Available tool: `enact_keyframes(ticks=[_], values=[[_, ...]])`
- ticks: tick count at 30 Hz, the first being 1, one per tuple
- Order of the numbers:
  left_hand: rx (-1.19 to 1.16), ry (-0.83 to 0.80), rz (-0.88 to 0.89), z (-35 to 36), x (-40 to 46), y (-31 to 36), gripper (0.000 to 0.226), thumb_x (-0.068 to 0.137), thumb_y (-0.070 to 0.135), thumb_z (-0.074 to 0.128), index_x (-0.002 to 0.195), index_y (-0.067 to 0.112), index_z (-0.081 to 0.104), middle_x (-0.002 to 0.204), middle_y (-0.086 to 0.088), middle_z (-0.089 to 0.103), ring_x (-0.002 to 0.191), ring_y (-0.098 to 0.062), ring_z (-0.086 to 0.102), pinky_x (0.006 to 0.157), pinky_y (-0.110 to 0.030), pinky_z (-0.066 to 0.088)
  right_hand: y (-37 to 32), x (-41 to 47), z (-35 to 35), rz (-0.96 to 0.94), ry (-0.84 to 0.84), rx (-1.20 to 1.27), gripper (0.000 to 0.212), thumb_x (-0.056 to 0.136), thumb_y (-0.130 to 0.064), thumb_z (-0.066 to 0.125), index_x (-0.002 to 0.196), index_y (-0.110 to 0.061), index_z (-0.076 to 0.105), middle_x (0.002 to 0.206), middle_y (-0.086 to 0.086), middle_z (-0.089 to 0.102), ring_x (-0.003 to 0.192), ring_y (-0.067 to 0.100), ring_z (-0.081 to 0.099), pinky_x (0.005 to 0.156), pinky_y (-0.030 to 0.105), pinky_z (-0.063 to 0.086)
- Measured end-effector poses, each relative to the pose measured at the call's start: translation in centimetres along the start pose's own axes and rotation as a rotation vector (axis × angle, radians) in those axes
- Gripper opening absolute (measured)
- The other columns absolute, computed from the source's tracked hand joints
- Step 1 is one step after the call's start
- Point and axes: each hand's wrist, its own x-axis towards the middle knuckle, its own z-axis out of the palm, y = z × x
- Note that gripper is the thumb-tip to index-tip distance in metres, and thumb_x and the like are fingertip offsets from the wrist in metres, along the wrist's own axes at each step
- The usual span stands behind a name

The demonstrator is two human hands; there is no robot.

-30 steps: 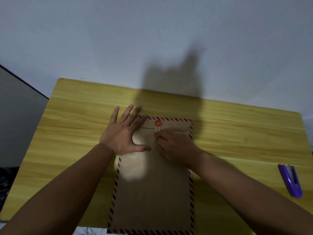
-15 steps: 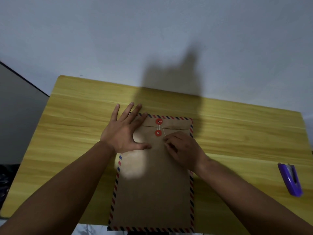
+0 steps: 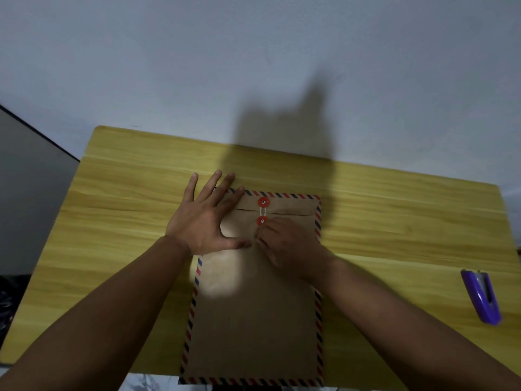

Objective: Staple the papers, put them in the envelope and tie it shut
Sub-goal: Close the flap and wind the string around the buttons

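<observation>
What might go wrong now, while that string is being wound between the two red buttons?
The string is thin and the right hand works it with fingertips alone, so it may slip off the lower button and loosen. The envelope overhangs the table's near edge; if the flat left hand lifts, a tug might slide it.

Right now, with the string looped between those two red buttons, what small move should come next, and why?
Probably one more turn around the lower red button: the right hand pinches beside it, the string already spans both buttons, and the left hand pins the envelope flat.
</observation>
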Motion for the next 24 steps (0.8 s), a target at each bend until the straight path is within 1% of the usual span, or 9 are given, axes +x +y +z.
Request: enact_keyframes(ticks=[3, 6, 7, 9, 11, 13, 15, 20, 24], values=[[-0.009, -0.003, -0.009, -0.2, 0.0, 0.1, 0.121, 0.068, 0.106, 0.026, 0.165, 0.033, 0.019, 0.175, 0.002, 0.000, 0.161, -0.019, -0.014, 0.126, -0.065, -0.002, 0.7, 1.4, -0.1, -0.104, -0.070, -0.006, 0.014, 0.086, -0.010, 0.074, 0.098, -0.006, 0.070, 0.098, 0.014, 0.069, 0.085, 0.030, 0.066, 0.073, 0.041, 0.057], [-0.026, 0.001, -0.011, -0.2, 0.0, 0.2, 0.120, 0.068, 0.106, 0.027, 0.164, 0.033, 0.021, 0.175, 0.003, 0.000, 0.161, -0.018, -0.013, 0.126, -0.064, -0.002, 1.4, 3.5, -0.4, -0.225, -0.125, -0.075, 0.015, 0.089, -0.018, 0.064, 0.097, -0.006, 0.069, 0.101, 0.013, 0.066, 0.085, 0.031, 0.062, 0.069, 0.040, 0.050], [-0.029, 0.003, -0.008, -0.2, 0.0, 0.2, 0.120, 0.069, 0.105, 0.028, 0.164, 0.033, 0.022, 0.175, 0.002, 0.001, 0.161, -0.018, -0.013, 0.126, -0.064, -0.002, 1.7, 4.2, -0.5, -0.264, -0.128, -0.100, 0.017, 0.089, -0.019, 0.062, 0.095, -0.004, 0.069, 0.102, 0.015, 0.066, 0.085, 0.032, 0.062, 0.068, 0.042, 0.051], [-0.029, 0.003, 0.000, -0.1, 0.0, 0.2, 0.119, 0.069, 0.104, 0.033, 0.163, 0.032, 0.025, 0.175, 0.002, 0.003, 0.161, -0.019, -0.012, 0.126, -0.065, -0.001, 2.4, 5.8, -0.8, -0.311, -0.114, -0.163, 0.016, 0.087, -0.017, 0.070, 0.092, -0.002, 0.069, 0.104, 0.019, 0.066, 0.085, 0.035, 0.063, 0.064, 0.043, 0.053], [-0.035, 0.010, 0.004, 0.0, 0.0, 0.1, 0.117, 0.069, 0.103, 0.038, 0.160, 0.030, 0.033, 0.175, 0.002, 0.006, 0.161, -0.020, -0.010, 0.126, -0.065, 0.000, 3.4, 7.3, -1.0, -0.328, -0.104, -0.180, 0.018, 0.086, -0.020, 0.074, 0.094, -0.004, 0.070, 0.107, 0.018, 0.066, 0.086, 0.034, 0.064, 0.063, 0.041, 0.051], [-0.032, 0.014, 0.006, 0.0, 0.0, 0.1, 0.117, 0.069, 0.102, 0.039, 0.159, 0.028, 0.036, 0.175, 0.001, 0.007, 0.162, -0.020, -0.009, 0.125, -0.066, 0.002, 4.5, 8.4, -1.4, -0.336, -0.135, -0.194, 0.020, 0.090, -0.028, 0.069, 0.098, -0.010, 0.069, 0.107, 0.015, 0.065, 0.087, 0.032, 0.063, 0.065, 0.040, 0.049], [-0.025, 0.024, 0.008, 0.0, 0.0, 0.1, 0.118, 0.069, 0.102, 0.039, 0.160, 0.027, 0.033, 0.175, 0.000, 0.008, 0.162, -0.021, -0.008, 0.125, -0.066, 0.003, 5.7, 9.2, -1.7, -0.325, -0.153, -0.208, 0.022, 0.090, -0.033, 0.070, 0.098, -0.012, 0.067, 0.104, 0.013, 0.064, 0.086, 0.032, 0.062, 0.064, 0.040, 0.048], [-0.013, 0.024, 0.008, 0.2, 0.0, -0.1, 0.120, 0.069, 0.103, 0.036, 0.163, 0.030, 0.026, 0.175, -0.002, 0.009, 0.162, -0.022, -0.007, 0.125, -0.067, 0.002, 7.6, 10.3, -1.9, -0.261, -0.160, -0.158, 0.024, 0.087, -0.030, 0.076, 0.093, -0.010, 0.065, 0.097, 0.015, 0.061, 0.078, 0.034, 0.061, 0.058, 0.038, 0.046], [0.005, 0.043, 0.025, 0.3, 0.1, -0.2, 0.118, 0.071, 0.103, 0.035, 0.162, 0.030, 0.030, 0.174, -0.004, 0.012, 0.162, -0.025, -0.002, 0.124, -0.068, 0.005, 8.6, 10.3, -1.3, -0.227, -0.094, -0.146, 0.022, 0.094, -0.035, 0.065, 0.090, -0.013, 0.064, 0.096, 0.013, 0.059, 0.076, 0.031, 0.058, 0.059, 0.037, 0.042]])
